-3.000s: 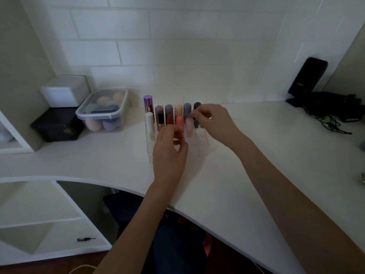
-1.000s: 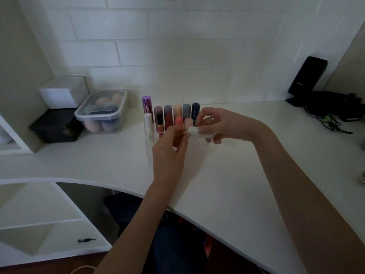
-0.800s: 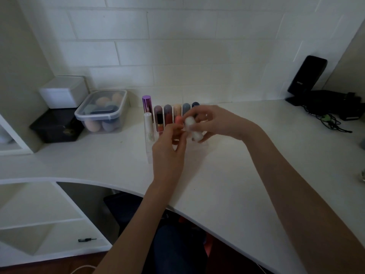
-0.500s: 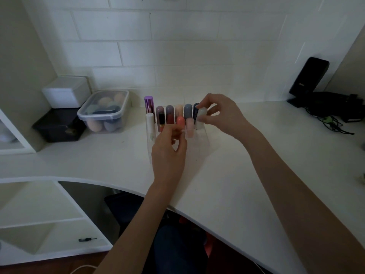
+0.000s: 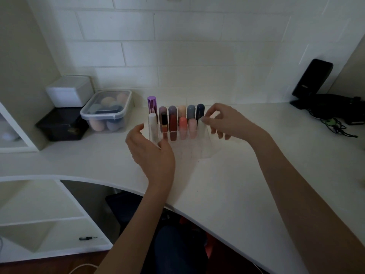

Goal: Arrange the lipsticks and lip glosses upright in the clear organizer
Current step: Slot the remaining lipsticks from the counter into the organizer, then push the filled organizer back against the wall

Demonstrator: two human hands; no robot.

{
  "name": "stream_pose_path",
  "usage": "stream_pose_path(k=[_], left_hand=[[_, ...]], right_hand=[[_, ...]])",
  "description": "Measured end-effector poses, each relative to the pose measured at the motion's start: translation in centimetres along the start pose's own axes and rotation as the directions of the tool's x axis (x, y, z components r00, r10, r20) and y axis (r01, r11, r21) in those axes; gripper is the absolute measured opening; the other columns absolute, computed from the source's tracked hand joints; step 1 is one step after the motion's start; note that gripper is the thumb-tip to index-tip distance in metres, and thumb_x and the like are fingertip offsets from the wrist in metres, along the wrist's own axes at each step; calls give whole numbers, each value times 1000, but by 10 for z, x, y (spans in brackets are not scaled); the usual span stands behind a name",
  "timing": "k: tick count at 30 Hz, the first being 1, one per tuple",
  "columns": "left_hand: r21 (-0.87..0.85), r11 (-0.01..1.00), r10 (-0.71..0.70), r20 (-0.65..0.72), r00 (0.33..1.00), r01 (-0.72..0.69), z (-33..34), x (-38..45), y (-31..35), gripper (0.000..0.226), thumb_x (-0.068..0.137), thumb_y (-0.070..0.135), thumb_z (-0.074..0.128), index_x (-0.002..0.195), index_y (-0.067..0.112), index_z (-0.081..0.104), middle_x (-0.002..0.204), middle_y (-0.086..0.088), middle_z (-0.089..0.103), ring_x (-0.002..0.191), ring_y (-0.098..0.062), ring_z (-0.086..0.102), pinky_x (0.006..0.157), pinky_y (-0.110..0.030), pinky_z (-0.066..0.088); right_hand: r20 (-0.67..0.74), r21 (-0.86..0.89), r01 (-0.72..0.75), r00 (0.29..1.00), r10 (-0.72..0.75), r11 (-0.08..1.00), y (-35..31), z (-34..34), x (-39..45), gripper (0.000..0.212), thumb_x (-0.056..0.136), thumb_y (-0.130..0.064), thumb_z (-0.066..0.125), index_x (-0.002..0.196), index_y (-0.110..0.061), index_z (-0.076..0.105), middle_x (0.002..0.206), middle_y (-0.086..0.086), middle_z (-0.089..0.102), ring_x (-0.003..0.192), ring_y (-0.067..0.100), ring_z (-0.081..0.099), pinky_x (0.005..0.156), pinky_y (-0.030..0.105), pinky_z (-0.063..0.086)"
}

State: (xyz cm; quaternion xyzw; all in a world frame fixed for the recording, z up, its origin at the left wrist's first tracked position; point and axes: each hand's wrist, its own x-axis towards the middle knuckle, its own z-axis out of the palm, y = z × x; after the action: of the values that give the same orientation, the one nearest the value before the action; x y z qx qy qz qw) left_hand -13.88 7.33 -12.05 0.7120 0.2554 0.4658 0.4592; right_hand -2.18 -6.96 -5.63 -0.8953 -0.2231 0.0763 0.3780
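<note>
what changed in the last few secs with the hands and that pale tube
The right hand picked up the pale tube, turned it upright and set it in the clear organizer at the right end of the front row; its fingertips are at the tube's top. The left hand let go of the coral tube and drew back left, open. The other tubes, the sponge container and the counter items stayed put.

A white curved desk [image 5: 227, 186] is carrying everything here. A clear organizer [image 5: 199, 144] is sitting on it near the tiled wall, holding upright tubes. To the left of the organizer, a lidded plastic tub [image 5: 107, 111] of makeup sponges is resting on the desk. Further left of the organizer, a black box [image 5: 61, 125] is sitting with a white box [image 5: 69, 92] stacked on it. Far right of the organizer, a black stand [image 5: 312, 82] and tangled cables [image 5: 333, 123] are lying on the desk.
</note>
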Motion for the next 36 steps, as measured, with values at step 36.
stream_pose_path(k=[36], left_hand=[[-32,999,-2,219,976,9,78,157,-64,11,82,0,45,85,8,52,81,-13,57,74,-18,50,61,-16,39]], right_hand=[[37,74,12,999,-15,997,-7,71,134,52,95,-16,45,145,-11,31,70,13,58,40,15,51,34,23,45]])
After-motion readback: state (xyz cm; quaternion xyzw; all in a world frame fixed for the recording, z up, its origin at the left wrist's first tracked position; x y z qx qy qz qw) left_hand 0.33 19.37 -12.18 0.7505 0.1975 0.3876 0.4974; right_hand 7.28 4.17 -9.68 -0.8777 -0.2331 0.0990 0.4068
